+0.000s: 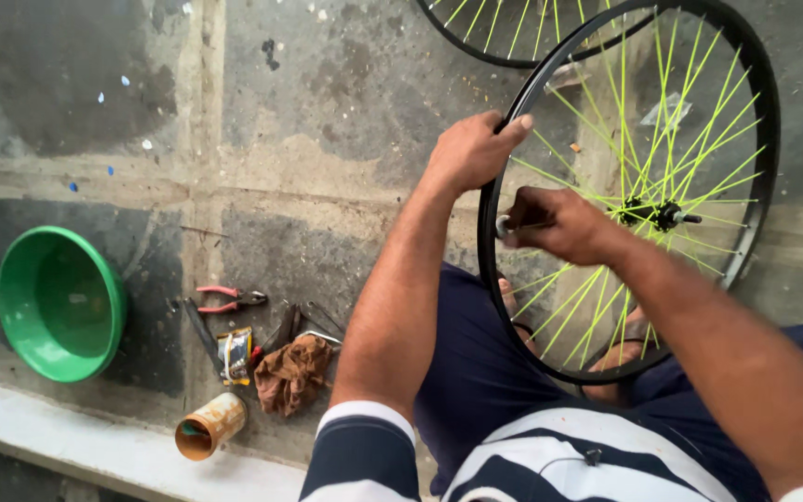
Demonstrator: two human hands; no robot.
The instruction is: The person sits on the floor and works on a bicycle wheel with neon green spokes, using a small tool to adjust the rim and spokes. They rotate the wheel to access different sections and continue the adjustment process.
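A black bicycle wheel rim (762,112) with bright yellow-green spokes (699,130) stands upright between my legs, its hub (654,214) at the centre. My left hand (471,149) grips the rim's upper left edge, fingers curled over it. My right hand (555,223) reaches through the spokes and holds a small metal tool (506,225) against the inside of the rim on its left side.
A second spoked wheel (504,37) lies at the top. On the concrete floor at left sit a green bowl (58,302), red-handled pliers (230,299), a brown rag (292,372), a small packet (234,353) and a rusty tin (208,426). A pale kerb (67,428) runs below.
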